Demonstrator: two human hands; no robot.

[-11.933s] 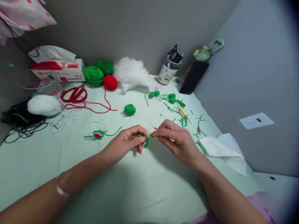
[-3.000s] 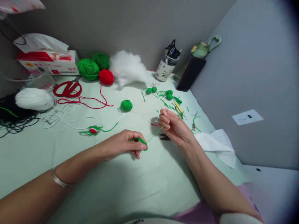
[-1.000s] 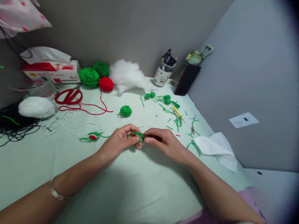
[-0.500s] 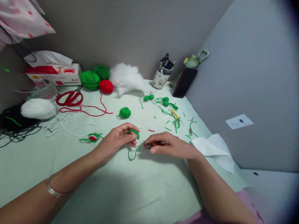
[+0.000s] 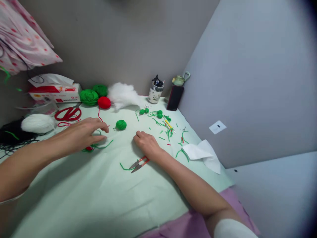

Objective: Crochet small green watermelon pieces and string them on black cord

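My left hand (image 5: 83, 134) reaches out over the pale green cloth (image 5: 99, 198) with its fingers stretched and holds nothing I can see. Just under its fingertips lies a small green and red crochet piece (image 5: 89, 148) with a green tail. My right hand (image 5: 147, 143) rests on the cloth with curled fingers, pinching what looks like a thin needle (image 5: 130, 139) that points left. Red-handled thread snips (image 5: 139, 164) lie loose just below that hand, beside a cut green yarn end (image 5: 123, 167).
A small green yarn ball (image 5: 121, 125) sits between the hands. At the back are larger green balls (image 5: 89, 97), a red ball (image 5: 104, 102), white stuffing (image 5: 122, 95), red scissors (image 5: 68, 114), a tissue box (image 5: 55, 93), a jar (image 5: 155, 94), a phone (image 5: 174, 97). Yarn scraps (image 5: 170, 130) and a tissue (image 5: 204, 154) lie right.
The hands have parted. The right hand laid the snips down and moved up to the needle. The left hand let go of the green piece and reached left. The view swung right.
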